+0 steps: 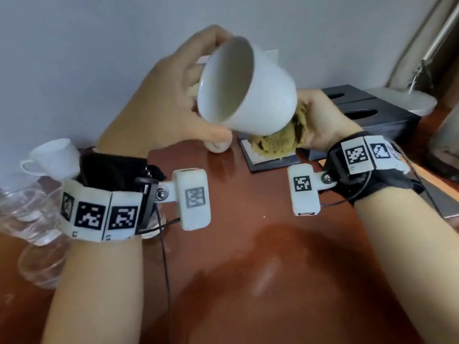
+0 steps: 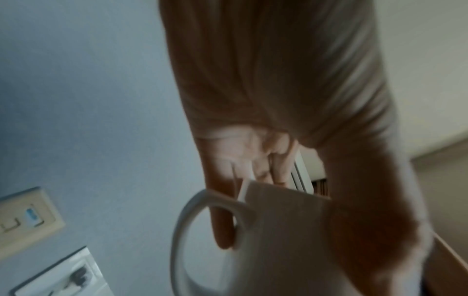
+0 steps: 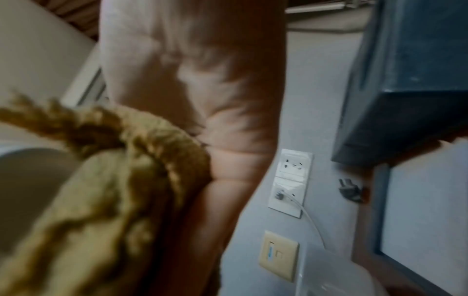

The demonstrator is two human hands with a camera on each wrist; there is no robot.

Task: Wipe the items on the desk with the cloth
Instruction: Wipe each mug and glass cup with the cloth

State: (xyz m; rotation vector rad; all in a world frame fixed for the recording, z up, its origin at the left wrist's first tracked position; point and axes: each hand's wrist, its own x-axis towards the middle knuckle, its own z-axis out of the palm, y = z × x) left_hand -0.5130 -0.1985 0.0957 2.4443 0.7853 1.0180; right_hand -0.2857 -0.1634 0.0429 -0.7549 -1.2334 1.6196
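A white cup is held tilted in the air above the reddish-brown desk, its mouth turned toward me. My left hand grips it at the rim side, fingers curled round it. In the left wrist view the cup and its loop handle show under the fingers. My right hand holds a bunched mustard-yellow cloth pressed against the cup's underside. The right wrist view shows the cloth blurred in the palm.
Another white cup stands at the left by clear plastic bottles. A small white object lies behind the held cup. A black-framed pad, a black box and a lamp base sit at the back right. Wall sockets face the desk.
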